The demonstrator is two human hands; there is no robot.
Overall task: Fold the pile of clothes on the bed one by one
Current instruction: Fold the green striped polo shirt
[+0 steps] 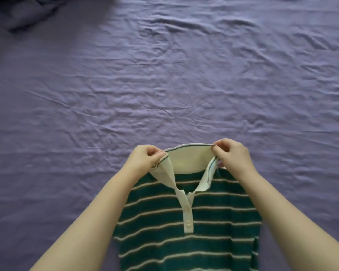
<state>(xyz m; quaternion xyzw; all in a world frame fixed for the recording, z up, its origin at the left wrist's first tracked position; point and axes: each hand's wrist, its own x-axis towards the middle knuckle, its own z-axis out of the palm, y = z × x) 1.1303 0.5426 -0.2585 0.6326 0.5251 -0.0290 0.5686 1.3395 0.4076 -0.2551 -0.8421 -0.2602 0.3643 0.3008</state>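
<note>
Wrinkled purple bedsheet [164,79] fills nearly the whole view, its creases running across the bed from edge to edge, and a rumpled heap of darker fabric [22,12] sits at the far left corner (what kind of item it is cannot be told). Near the lower middle, a dark green polo shirt [204,222] with thin pale stripes is held up in front of the person, front side facing the camera, its lower part running out of the bottom of the frame. Its white collar [190,159], edged with a thin dark line, stands open at the top, and below it a white placket [188,214] shows two pale buttons. The left hand [145,156] pinches the left end of the collar between thumb and curled fingers, and the right hand [232,153] pinches the right end the same way, so each grip is clenched on the collar. Both bare forearms reach in from the bottom corners, on either side of the shirt.
</note>
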